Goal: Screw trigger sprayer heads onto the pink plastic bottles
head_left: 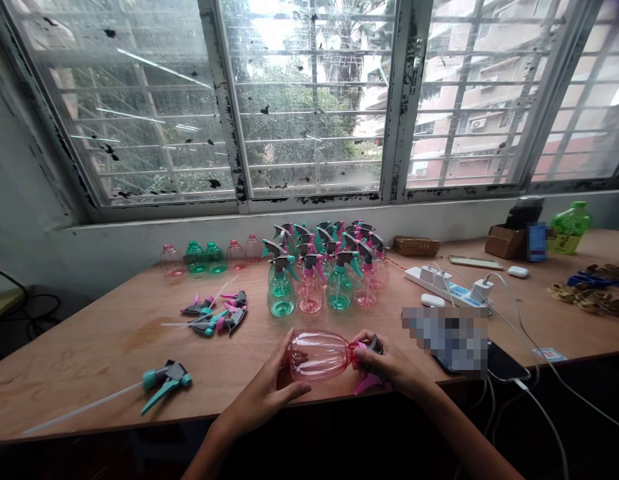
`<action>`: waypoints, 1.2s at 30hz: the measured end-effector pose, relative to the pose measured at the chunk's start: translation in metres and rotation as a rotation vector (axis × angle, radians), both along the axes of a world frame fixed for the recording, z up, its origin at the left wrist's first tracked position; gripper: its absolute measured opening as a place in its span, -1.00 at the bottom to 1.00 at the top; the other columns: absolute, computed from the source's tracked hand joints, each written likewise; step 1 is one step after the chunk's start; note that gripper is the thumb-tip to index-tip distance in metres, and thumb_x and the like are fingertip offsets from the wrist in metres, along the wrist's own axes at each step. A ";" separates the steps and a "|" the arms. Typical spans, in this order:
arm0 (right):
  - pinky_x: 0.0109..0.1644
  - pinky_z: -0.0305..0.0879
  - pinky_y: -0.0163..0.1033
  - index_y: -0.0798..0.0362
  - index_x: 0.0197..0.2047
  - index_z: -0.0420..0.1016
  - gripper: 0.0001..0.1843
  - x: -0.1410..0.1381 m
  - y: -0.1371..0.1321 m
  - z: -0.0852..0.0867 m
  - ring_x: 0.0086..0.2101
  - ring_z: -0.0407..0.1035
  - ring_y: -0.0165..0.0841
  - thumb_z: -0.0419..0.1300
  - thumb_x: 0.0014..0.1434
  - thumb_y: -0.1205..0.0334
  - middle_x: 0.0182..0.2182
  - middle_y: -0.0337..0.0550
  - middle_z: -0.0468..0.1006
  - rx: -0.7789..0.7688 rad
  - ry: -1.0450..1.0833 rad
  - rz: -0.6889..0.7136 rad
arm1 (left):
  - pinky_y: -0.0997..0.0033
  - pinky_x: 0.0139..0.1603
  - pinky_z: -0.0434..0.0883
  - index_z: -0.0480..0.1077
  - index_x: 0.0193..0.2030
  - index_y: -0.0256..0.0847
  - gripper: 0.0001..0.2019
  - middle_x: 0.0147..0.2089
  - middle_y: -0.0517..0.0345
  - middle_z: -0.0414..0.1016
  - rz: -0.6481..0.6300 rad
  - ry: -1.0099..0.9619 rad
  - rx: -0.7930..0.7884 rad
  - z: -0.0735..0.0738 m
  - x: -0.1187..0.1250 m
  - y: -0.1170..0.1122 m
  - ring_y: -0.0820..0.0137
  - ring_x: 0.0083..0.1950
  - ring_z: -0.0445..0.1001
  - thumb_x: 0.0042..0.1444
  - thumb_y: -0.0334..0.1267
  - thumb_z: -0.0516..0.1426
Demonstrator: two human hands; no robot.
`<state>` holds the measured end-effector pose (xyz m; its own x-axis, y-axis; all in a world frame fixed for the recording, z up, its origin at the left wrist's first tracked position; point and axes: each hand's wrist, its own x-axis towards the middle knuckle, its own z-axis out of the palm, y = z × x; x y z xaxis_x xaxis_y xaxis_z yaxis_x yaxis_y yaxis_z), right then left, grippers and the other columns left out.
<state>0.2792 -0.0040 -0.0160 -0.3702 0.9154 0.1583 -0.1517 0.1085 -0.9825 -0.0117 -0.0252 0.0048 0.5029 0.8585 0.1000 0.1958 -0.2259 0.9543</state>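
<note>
A clear pink spray bottle (320, 355) lies sideways in the air at the table's front edge, its base to the left. My left hand (275, 387) cups the base, fingers behind it and thumb below. At the neck, my right hand (384, 360) grips the pink and grey trigger sprayer (370, 381), which meets the bottle's mouth; how far it is screwed on I cannot tell. Further left lies a loose teal and grey trigger sprayer (167, 381) with its long tube. Several more loose sprayers (217, 313) are heaped behind it.
Several spray bottles with heads (311, 293) stand grouped at the centre back. Bottles without heads (194, 258) line the left back. A white power strip (447, 288), cables, a phone (507, 362) and a cardboard box (504, 241) occupy the right. The window wall borders the table.
</note>
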 end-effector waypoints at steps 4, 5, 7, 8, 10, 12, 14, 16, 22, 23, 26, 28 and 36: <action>-0.40 0.25 -0.33 0.09 -0.21 0.42 -0.57 0.000 0.000 0.001 -0.48 0.39 -0.40 0.39 0.12 -0.10 -0.46 -0.20 0.59 -0.006 0.010 0.000 | -0.04 0.45 0.12 -0.40 0.52 0.05 -0.01 0.37 -0.05 0.24 -0.014 0.001 0.049 -0.002 0.000 0.001 0.11 0.39 0.25 0.21 -0.18 0.25; -0.40 0.25 -0.33 0.09 -0.22 0.43 -0.56 0.000 -0.001 0.002 -0.48 0.39 -0.40 0.39 0.12 -0.10 -0.46 -0.20 0.59 -0.005 0.008 -0.003 | -0.04 0.45 0.12 -0.43 0.52 0.06 -0.01 0.33 -0.05 0.28 -0.017 0.000 0.062 -0.002 0.000 0.002 0.12 0.37 0.28 0.22 -0.19 0.25; -0.40 0.26 -0.33 0.09 -0.22 0.43 -0.55 0.000 -0.002 0.003 -0.48 0.39 -0.40 0.39 0.11 -0.11 -0.47 -0.20 0.59 -0.005 0.000 -0.008 | -0.03 0.45 0.13 -0.46 0.52 0.05 -0.01 0.26 -0.03 0.33 -0.023 0.000 0.082 -0.003 0.000 0.002 0.14 0.33 0.33 0.23 -0.19 0.24; -0.40 0.25 -0.33 0.10 -0.23 0.43 -0.55 -0.001 -0.002 0.004 -0.48 0.40 -0.40 0.39 0.11 -0.12 -0.47 -0.20 0.59 -0.007 -0.004 -0.010 | -0.02 0.44 0.13 -0.47 0.52 0.05 0.00 0.24 -0.03 0.35 -0.025 0.000 0.083 -0.004 0.000 0.002 0.15 0.31 0.35 0.23 -0.18 0.23; -0.41 0.25 -0.34 0.10 -0.23 0.43 -0.54 -0.001 -0.003 0.005 -0.49 0.40 -0.40 0.39 0.10 -0.12 -0.47 -0.20 0.59 -0.014 -0.009 -0.012 | -0.01 0.44 0.14 -0.48 0.51 0.04 0.02 0.24 -0.03 0.34 -0.024 0.001 0.066 -0.003 0.000 0.002 0.15 0.31 0.36 0.22 -0.17 0.25; -0.42 0.25 -0.35 0.10 -0.23 0.43 -0.54 -0.001 -0.003 0.005 -0.49 0.40 -0.40 0.40 0.09 -0.13 -0.47 -0.21 0.60 -0.018 -0.006 -0.014 | 0.00 0.44 0.15 -0.48 0.52 0.01 0.04 0.28 -0.06 0.32 -0.013 -0.006 0.031 -0.003 0.000 0.001 0.13 0.33 0.34 0.21 -0.16 0.26; -0.41 0.25 -0.34 0.09 -0.23 0.43 -0.54 -0.001 -0.002 0.004 -0.49 0.40 -0.40 0.40 0.09 -0.13 -0.47 -0.21 0.60 -0.014 -0.002 -0.012 | -0.01 0.44 0.15 -0.46 0.52 -0.01 0.02 0.32 -0.09 0.29 0.000 -0.017 0.002 -0.002 0.000 0.000 0.11 0.38 0.28 0.21 -0.14 0.25; -0.40 0.26 -0.34 0.09 -0.23 0.43 -0.55 -0.001 -0.001 0.003 -0.48 0.40 -0.40 0.39 0.10 -0.12 -0.47 -0.21 0.60 -0.005 0.005 -0.006 | -0.03 0.44 0.15 -0.41 0.52 -0.02 0.00 0.35 -0.10 0.27 -0.001 -0.023 -0.010 -0.003 0.000 0.000 0.09 0.41 0.22 0.21 -0.13 0.25; -0.38 0.28 -0.30 0.07 -0.24 0.44 -0.55 0.000 -0.002 0.002 -0.47 0.41 -0.36 0.39 0.10 -0.13 -0.46 -0.19 0.60 -0.002 -0.001 -0.010 | -0.07 0.44 0.16 -0.38 0.51 0.11 0.00 0.44 -0.06 0.15 -0.039 -0.019 0.052 -0.006 -0.001 0.004 0.07 0.43 0.20 0.20 -0.18 0.28; -0.38 0.27 -0.30 0.07 -0.24 0.44 -0.55 0.000 -0.002 0.002 -0.47 0.41 -0.36 0.40 0.09 -0.14 -0.46 -0.19 0.60 -0.001 -0.003 -0.010 | -0.07 0.45 0.15 -0.40 0.51 0.11 0.00 0.41 -0.06 0.20 -0.038 -0.012 0.063 -0.007 -0.001 0.005 0.09 0.42 0.22 0.21 -0.19 0.27; -0.40 0.25 -0.31 0.08 -0.24 0.44 -0.55 0.000 -0.003 0.004 -0.47 0.40 -0.37 0.40 0.09 -0.13 -0.46 -0.19 0.60 -0.004 -0.006 -0.010 | -0.08 0.44 0.15 -0.46 0.51 0.09 -0.01 0.29 -0.05 0.32 -0.032 -0.008 0.065 -0.007 -0.001 0.004 0.13 0.35 0.33 0.24 -0.19 0.23; -0.41 0.24 -0.32 0.08 -0.24 0.44 -0.55 0.000 -0.003 0.004 -0.48 0.40 -0.37 0.40 0.09 -0.13 -0.46 -0.19 0.60 -0.013 -0.005 -0.006 | -0.08 0.44 0.16 -0.47 0.51 0.10 0.01 0.30 -0.06 0.30 -0.026 -0.019 0.047 -0.006 0.000 0.002 0.12 0.34 0.33 0.22 -0.18 0.25; -0.44 0.22 -0.32 0.07 -0.24 0.43 -0.54 0.000 -0.001 0.000 -0.48 0.40 -0.37 0.40 0.09 -0.14 -0.46 -0.19 0.61 -0.013 -0.014 -0.009 | -0.06 0.43 0.16 -0.35 0.52 0.06 -0.03 0.39 -0.10 0.20 -0.009 -0.043 0.011 -0.003 0.001 0.000 0.08 0.43 0.19 0.21 -0.11 0.26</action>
<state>0.2790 -0.0047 -0.0157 -0.3635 0.9208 0.1413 -0.1371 0.0972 -0.9858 -0.0108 -0.0252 0.0018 0.5057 0.8527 0.1311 0.1521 -0.2377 0.9594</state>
